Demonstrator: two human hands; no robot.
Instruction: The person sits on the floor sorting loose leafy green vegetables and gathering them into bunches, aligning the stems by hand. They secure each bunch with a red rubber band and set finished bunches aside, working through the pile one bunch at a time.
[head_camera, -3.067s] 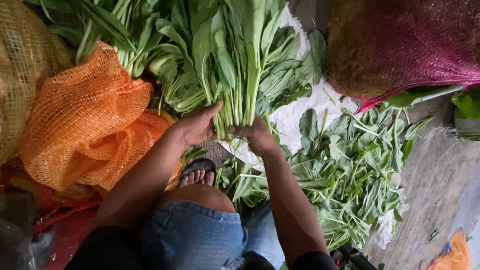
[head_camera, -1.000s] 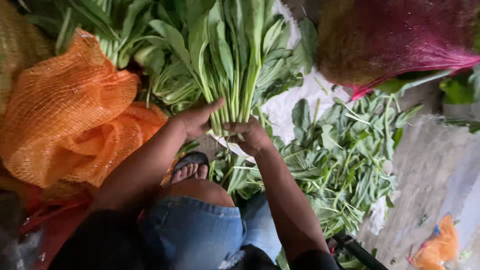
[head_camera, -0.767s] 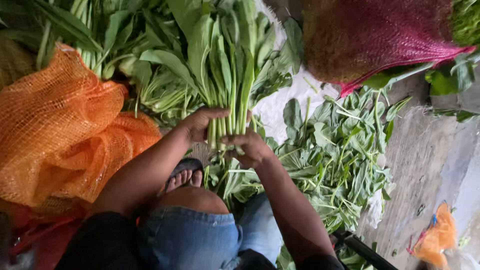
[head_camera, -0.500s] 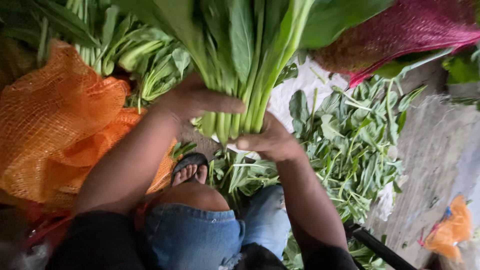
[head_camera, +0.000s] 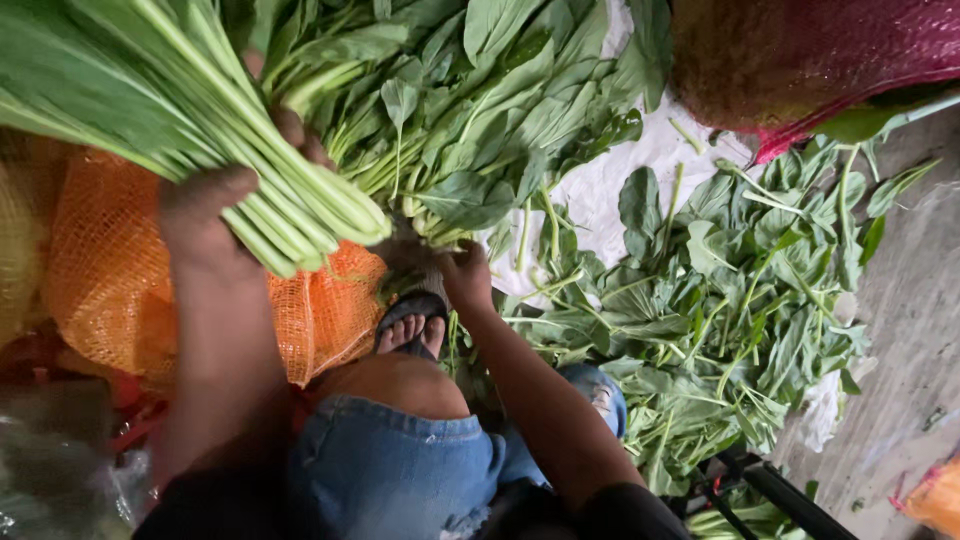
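My left hand grips a thick bunch of long-stemmed leafy greens, lifted up and carried to the left over an orange mesh sack. The cut stem ends point down to the right. My right hand is low in the middle, its fingers at the stem ends of a pile of leafy greens that lies on a white sheet. Whether it holds any stems is hidden. My sandalled foot and my knee in blue jeans are just below it.
A heap of loose trimmed leaves covers the ground at the right. A dark red mesh sack bulges at the top right. Bare grey ground runs along the right edge. A black metal frame is at the bottom right.
Both hands were together on one bunch in the middle. My left hand has since lifted that bunch up and to the left; my right hand has let go and dropped to the pile.
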